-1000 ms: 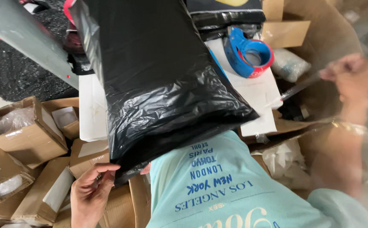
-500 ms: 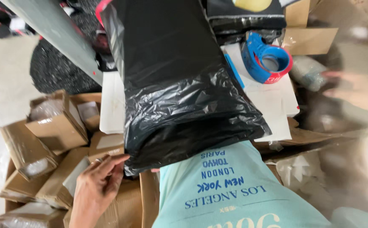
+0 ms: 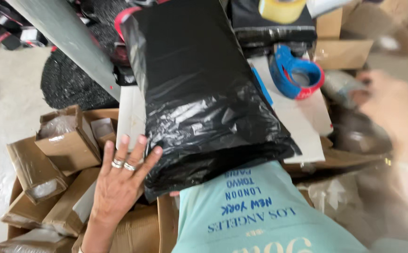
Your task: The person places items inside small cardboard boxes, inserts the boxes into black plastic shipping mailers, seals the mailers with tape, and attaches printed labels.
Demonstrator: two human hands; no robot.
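A bulky parcel wrapped in glossy black plastic film (image 3: 199, 93) lies on a white tabletop (image 3: 302, 126), its long axis running from the top of the view, slightly left, down toward the person, with the near end pressed against the person's pale turquoise printed shirt (image 3: 255, 215). The left hand (image 3: 119, 182), two rings on one finger, lies flat with fingers spread against the lower left corner of the parcel, pressing it rather than clasping it. The right hand (image 3: 386, 105) is blurred at the right edge, well apart from the parcel, near a small clear-wrapped item (image 3: 340, 86); whether it holds anything cannot be told.

Just right of the parcel sits a blue and red tape dispenser (image 3: 295, 72) on the tabletop. Beyond the parcel's far end lie a second black plastic package (image 3: 274, 28) and a roll of yellowish tape (image 3: 281, 9). A brown cardboard box (image 3: 344, 51) stands behind the dispenser. Left and below the table, many small open brown cardboard cartons (image 3: 66, 140) with clear bags inside crowd the floor, close under the left hand. A grey slanted beam (image 3: 68, 42) crosses the upper left
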